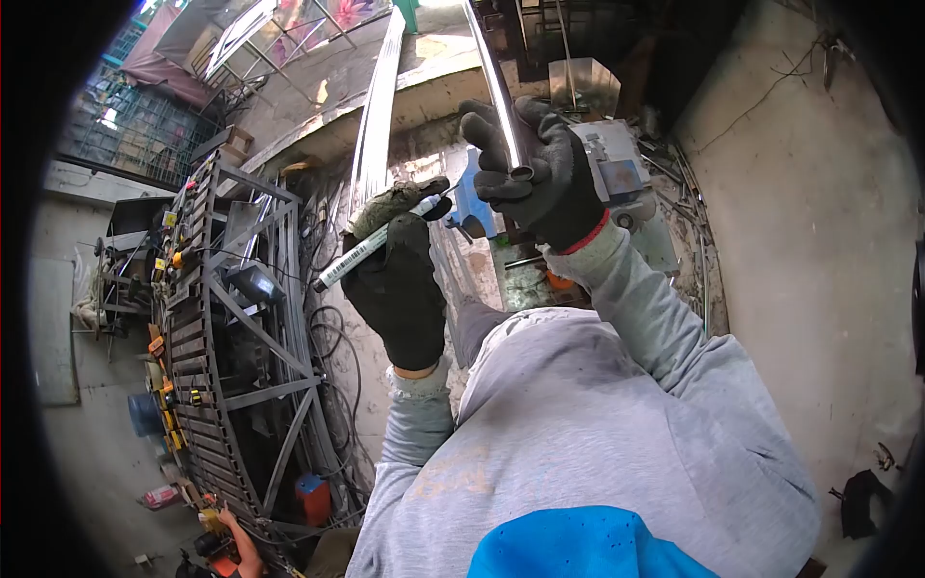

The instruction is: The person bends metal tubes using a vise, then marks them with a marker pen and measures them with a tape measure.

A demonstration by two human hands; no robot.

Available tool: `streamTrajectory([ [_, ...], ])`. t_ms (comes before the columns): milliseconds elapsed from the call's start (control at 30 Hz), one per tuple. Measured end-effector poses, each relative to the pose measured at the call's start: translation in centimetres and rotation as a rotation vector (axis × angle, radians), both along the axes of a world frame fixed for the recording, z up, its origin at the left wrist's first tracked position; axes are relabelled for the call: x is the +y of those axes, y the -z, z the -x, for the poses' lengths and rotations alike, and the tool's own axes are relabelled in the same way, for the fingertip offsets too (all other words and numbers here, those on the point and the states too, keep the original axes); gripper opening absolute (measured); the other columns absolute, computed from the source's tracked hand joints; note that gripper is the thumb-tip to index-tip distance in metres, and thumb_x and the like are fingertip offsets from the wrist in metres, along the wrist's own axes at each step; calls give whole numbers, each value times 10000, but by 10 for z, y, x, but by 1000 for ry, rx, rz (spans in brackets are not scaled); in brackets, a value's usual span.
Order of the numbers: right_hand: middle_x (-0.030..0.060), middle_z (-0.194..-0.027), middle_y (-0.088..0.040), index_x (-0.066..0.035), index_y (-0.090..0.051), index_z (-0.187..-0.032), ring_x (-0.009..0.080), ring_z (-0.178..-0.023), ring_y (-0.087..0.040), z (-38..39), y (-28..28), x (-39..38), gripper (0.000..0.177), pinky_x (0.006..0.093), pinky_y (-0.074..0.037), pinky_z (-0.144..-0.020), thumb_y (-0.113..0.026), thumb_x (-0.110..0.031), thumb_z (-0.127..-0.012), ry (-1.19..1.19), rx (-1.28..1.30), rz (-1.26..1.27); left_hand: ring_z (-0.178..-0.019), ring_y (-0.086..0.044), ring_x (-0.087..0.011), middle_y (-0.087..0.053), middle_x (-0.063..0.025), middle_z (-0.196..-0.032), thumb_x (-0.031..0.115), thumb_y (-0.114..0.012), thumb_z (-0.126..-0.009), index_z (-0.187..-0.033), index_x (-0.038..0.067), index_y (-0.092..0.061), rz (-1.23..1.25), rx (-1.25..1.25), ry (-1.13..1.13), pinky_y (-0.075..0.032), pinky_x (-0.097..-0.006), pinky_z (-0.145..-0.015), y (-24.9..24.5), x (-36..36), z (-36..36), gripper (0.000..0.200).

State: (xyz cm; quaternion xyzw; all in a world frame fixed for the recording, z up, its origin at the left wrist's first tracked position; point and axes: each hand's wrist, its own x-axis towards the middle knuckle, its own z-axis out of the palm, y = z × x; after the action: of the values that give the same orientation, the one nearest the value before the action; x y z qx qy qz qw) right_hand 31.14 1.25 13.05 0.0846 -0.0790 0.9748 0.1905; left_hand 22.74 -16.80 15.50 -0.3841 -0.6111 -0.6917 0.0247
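Note:
My left hand (400,279), in a black glove, holds a white marker pen (371,246) with its tip pointing up and right toward a metal pipe. My right hand (540,173), also gloved in black, grips the near end of a long shiny steel pipe (491,67) that runs away from me toward the top of the view. The pipe's open end shows between my right fingers. The pen tip lies a short way left of the pipe end, apart from it.
A bundle of long steel bars (378,106) lies left of the pipe. A welded metal gate frame (231,337) stands at left with tools and cables around it. Another person's arm (241,544) shows at bottom left. A cutting machine (617,173) sits behind my right hand.

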Motion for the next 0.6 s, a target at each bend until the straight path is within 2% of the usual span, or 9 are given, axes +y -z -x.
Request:
streamTrajectory([
  [33, 90, -1085, -707, -104, -608, -1166, 84, -471, -418, 1, 2, 2, 253, 253, -406, -499, -543, -308, -1029, -50, -3, -17, -942, -740, -287, -725, -145, -1039, 192, -535, -1075, -1156, -40, -632, -172, -210, 157, -602, -415, -871, -1, 1, 1, 264],
  [133, 55, -1019, -697, -131, -610, -1107, 78, -484, -435, 0, -9, -3, 209, 264, -402, -506, -556, -317, -1028, 76, -154, -20, -966, -744, -275, -713, -170, -1076, 178, -499, -1091, -1188, -77, -614, -99, -177, 168, -622, -421, -886, -3, -10, 5, 296],
  [267, 21, -899, -644, -129, -604, -1036, 82, -516, -459, 15, 0, 9, 220, 272, -397, -518, -609, -347, -1013, 43, -89, -81, -984, -739, -260, -701, -168, -1110, 117, -510, -1075, -1187, -81, -612, -20, -131, 220, -627, -407, -879, -4, -17, 16, 249],
  [300, 21, -899, -644, -129, -604, -1036, 82, -516, -459, 18, -1, 9, 220, 272, -397, -518, -609, -347, -1013, 41, -90, -78, -984, -739, -260, -701, -168, -1110, 117, -510, -1075, -1187, -81, -612, -18, -133, 218, -627, -407, -879, -8, -16, 16, 249],
  [367, 25, -838, -625, -120, -597, -1058, 93, -530, -478, 22, -2, 13, 267, 274, -398, -518, -651, -374, -995, 34, -57, -177, -945, -714, -172, -725, -135, -1062, 18, -639, -993, -1181, -63, -661, -118, -192, 263, -596, -287, -831, -22, -8, 12, 206],
  [500, 30, -771, -593, -86, -583, -1120, 109, -540, -491, 12, -50, -5, 342, 287, -405, -512, -666, -391, -990, 380, -326, -333, -954, -721, -179, -724, -136, -1071, 19, -627, -994, -1182, -79, -651, -321, -246, 416, -606, -310, -847, -39, 12, 11, 214],
  [533, 32, -765, -586, -72, -572, -1151, 120, -544, -490, 15, -50, 2, 381, 292, -404, -510, -652, -411, -997, 300, -338, -291, -960, -722, -182, -724, -137, -1086, 50, -634, -1002, -1176, -74, -652, -232, -157, 448, -604, -318, -875, -31, 13, 21, 214],
  [567, 34, -759, -579, -59, -561, -1183, 131, -549, -489, 17, -51, 8, 421, 298, -403, -509, -638, -432, -1004, 220, -350, -251, -908, -728, -171, -739, -127, -1032, 73, -658, -998, -1116, -73, -675, -361, -257, 499, -602, -304, -831, -33, 28, 17, 189],
  [600, 35, -915, -631, -43, -597, -1264, 134, -764, -597, 12, -47, 13, 454, 300, -479, -613, -650, -406, -996, 189, -254, -300, -884, -727, -163, -742, -126, -1024, 75, -670, -991, -1108, -67, -679, -383, -296, 474, -598, -297, -810, -38, 33, 10, 184],
])
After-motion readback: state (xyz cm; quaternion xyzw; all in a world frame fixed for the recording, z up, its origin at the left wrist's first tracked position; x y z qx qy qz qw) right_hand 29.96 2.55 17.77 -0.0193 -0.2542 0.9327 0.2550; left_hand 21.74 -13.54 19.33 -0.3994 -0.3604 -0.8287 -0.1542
